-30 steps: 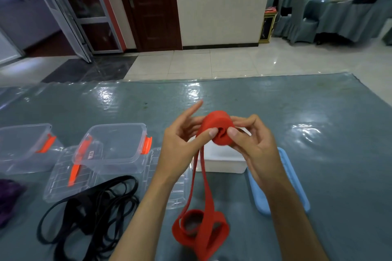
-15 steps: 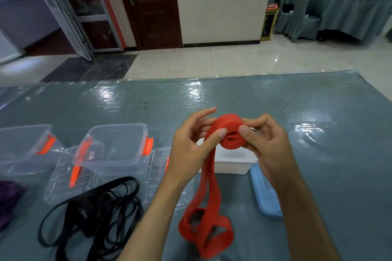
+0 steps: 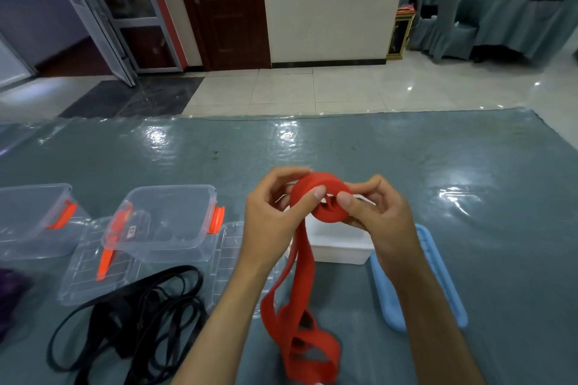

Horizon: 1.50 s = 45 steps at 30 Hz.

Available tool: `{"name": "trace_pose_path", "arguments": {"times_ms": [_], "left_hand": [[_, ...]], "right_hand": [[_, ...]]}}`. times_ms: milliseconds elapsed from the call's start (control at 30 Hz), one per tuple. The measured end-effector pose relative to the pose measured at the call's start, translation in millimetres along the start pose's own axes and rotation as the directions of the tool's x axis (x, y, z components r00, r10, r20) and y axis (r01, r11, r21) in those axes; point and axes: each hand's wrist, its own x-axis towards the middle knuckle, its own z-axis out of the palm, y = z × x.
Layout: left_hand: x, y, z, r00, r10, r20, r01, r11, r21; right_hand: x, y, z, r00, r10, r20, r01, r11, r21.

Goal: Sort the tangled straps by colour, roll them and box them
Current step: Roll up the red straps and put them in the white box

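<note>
Both hands hold a red strap [image 3: 316, 194] above the table, its upper end wound into a thick roll. My left hand [image 3: 275, 219] pinches the roll's left side with the thumb on its face. My right hand [image 3: 375, 216] grips the right side. The loose tail [image 3: 300, 322] hangs down and lies in loops near the front edge. A tangle of black straps [image 3: 137, 316] lies at the front left. Just behind the roll stands a white box [image 3: 341, 244], its light blue lid [image 3: 438, 275] flat to its right.
Two clear plastic boxes with orange latches [image 3: 165, 222] [image 3: 31, 219] stand at the left on flat clear lids [image 3: 90, 272]. Something purple [image 3: 9, 294] shows at the left edge. The table wears a grey-green cloth under clear film [image 3: 406, 159]. Tiled floor and covered chairs lie beyond.
The roll has grown as more strap is wound on, and my hands have drifted slightly right. The hanging tail is shorter and its loops have shifted on the table.
</note>
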Motion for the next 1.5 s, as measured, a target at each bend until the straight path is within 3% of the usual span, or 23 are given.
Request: {"name": "trace_pose_path", "arguments": {"times_ms": [100,267,500,600,733,867,1100,1333,1400,1500], "left_hand": [[3.9,-7.4,0.0,1.0,-0.013,0.002,0.013,1.0,-0.019],[14.1,-4.6,-3.7,0.985,0.009,0.174,0.0,0.999,-0.052],[24.0,-3.8,2.0,0.982,0.045,0.182,-0.032,0.997,-0.072],[22.2,-10.4,10.1,0.984,0.048,0.172,-0.035,0.996,-0.079],[25.8,-12.7,10.1,0.99,0.053,0.134,-0.05,0.998,-0.023],[29.1,-8.4,5.7,0.995,-0.002,0.102,0.004,1.0,-0.027],[25.9,-6.6,-0.1,0.977,0.05,0.207,-0.054,0.998,0.012],[9.6,-2.4,11.1,0.999,-0.002,0.05,0.009,0.992,-0.129],[5.0,-2.5,13.9,0.999,0.013,0.042,-0.009,0.993,-0.114],[3.9,1.6,9.5,0.991,0.025,0.134,-0.014,0.997,-0.082]], "right_hand": [[2.4,-4.1,-3.7,0.998,-0.059,-0.001,0.059,0.996,-0.074],[7.9,-2.3,-5.4,0.984,-0.179,0.008,0.179,0.984,-0.025],[22.0,-3.8,-16.8,0.984,-0.176,0.025,0.178,0.979,-0.1],[18.0,3.2,-6.2,0.978,-0.21,-0.017,0.209,0.977,-0.031],[16.8,14.4,6.2,0.996,-0.082,-0.039,0.084,0.994,0.074],[21.0,11.0,-4.2,0.996,-0.085,0.023,0.087,0.993,-0.076],[15.4,2.8,-3.5,0.984,-0.178,-0.013,0.178,0.984,0.001],[10.1,-9.3,-15.3,0.992,-0.126,0.008,0.126,0.987,-0.098],[4.2,-11.4,-12.7,0.985,-0.17,-0.01,0.169,0.983,-0.067],[-6.0,-8.4,-5.3,0.984,-0.162,-0.076,0.169,0.98,0.105]]}}
